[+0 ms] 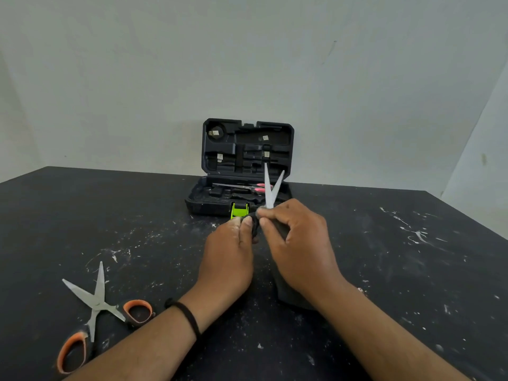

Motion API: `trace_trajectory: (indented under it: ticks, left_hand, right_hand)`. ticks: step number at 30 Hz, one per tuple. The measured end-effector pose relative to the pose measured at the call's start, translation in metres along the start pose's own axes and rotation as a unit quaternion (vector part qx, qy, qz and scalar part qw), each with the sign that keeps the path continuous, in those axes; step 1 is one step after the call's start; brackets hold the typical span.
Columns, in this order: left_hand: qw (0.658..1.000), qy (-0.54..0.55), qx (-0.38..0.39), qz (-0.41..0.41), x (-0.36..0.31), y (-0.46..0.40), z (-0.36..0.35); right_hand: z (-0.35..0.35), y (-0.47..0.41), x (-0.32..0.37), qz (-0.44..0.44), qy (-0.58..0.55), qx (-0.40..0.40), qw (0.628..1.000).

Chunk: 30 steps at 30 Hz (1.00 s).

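Grips one dark handle with left hand point(229, 259), pinches the other with right hand point(298, 246); holds scissors point(268, 191) over the black table point(412, 270), blades up and parted in a narrow V. Just behind, open case point(247, 149) with green latch point(239, 210), pink tool point(259, 190) inside. At near left, well apart, orange scissors point(96, 301), blades spread, flat on the table.

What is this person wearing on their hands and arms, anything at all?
The left hand and right hand are bare, without gloves or visible rings. No sleeves are in view. A black band circles the left wrist.
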<state>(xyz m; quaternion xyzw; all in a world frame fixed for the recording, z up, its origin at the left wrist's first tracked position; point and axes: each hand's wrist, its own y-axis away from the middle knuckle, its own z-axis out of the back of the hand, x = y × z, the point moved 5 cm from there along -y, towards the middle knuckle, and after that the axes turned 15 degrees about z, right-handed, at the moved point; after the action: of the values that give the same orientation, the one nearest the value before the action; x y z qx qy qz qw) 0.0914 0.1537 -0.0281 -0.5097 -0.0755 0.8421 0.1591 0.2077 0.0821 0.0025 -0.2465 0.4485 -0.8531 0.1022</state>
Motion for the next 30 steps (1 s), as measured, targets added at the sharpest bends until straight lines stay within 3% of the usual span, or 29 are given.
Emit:
trace_trajectory:
  ticks: [3,8,14,19,23,25,30]
  left_hand:
    - [0.999,0.026,-0.008,0.027,0.007,-0.007,0.005]
    - [0.996,0.075,0.030,0.024,0.002,-0.005,-0.005]
    - [0.997,0.063,-0.030,0.037,0.009,-0.014,0.011]
    - [0.994,0.068,-0.055,0.073,0.014,-0.021,0.016]
    - [0.994,0.070,-0.047,0.065,0.016,-0.022,0.014]
    - [0.994,0.080,-0.038,0.061,0.014,-0.020,0.012]
    - [0.997,0.067,-0.040,0.026,0.006,-0.012,0.008]
  right_hand:
    - [-0.011,0.005,0.010,0.035,-0.042,0.054,0.997]
    - [0.003,-0.004,-0.014,-0.029,0.054,-0.035,0.998]
    - [-0.005,0.004,0.007,0.045,-0.011,0.072,0.996]
    - [0.006,0.000,0.009,0.038,-0.008,0.005,0.999]
    - [0.027,0.000,-0.006,-0.071,-0.009,-0.111,0.991]
    - [0.032,0.000,-0.011,-0.091,-0.020,-0.132,0.987]
    - [0.020,-0.004,0.006,0.019,-0.021,-0.104,0.994]
